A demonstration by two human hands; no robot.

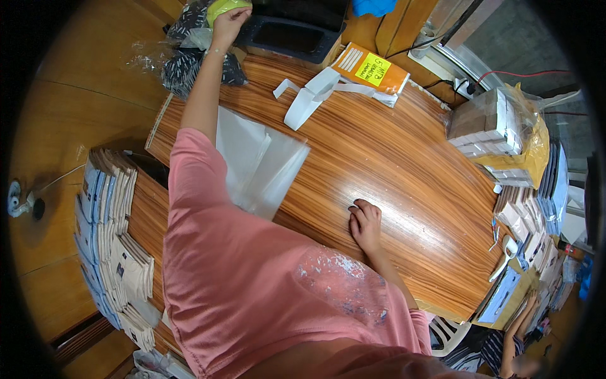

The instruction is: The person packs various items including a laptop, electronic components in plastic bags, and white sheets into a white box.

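My left arm reaches to the far left edge of the table. There my left hand (231,24) is closed on the edge of a yellow-green soft bundle (222,9), whose exact kind I cannot make out. Dark patterned bundles in clear plastic (183,72) lie just beside and below it. My right hand (366,226) rests on the wood-grain tabletop (404,189) with loosely bent fingers and nothing in it. Between my arms lies a clear plastic bag or sheet (259,161), partly hidden by my pink sleeve.
A white strip (312,95) trails from an orange packet with a yellow note (372,71). A dark device (290,38) stands at the far edge. Plastic-wrapped boxes (483,123) and a white tape dispenser (505,256) sit at right. Packaged garments (110,234) are stacked at left. Another person's arm (521,328) shows lower right.
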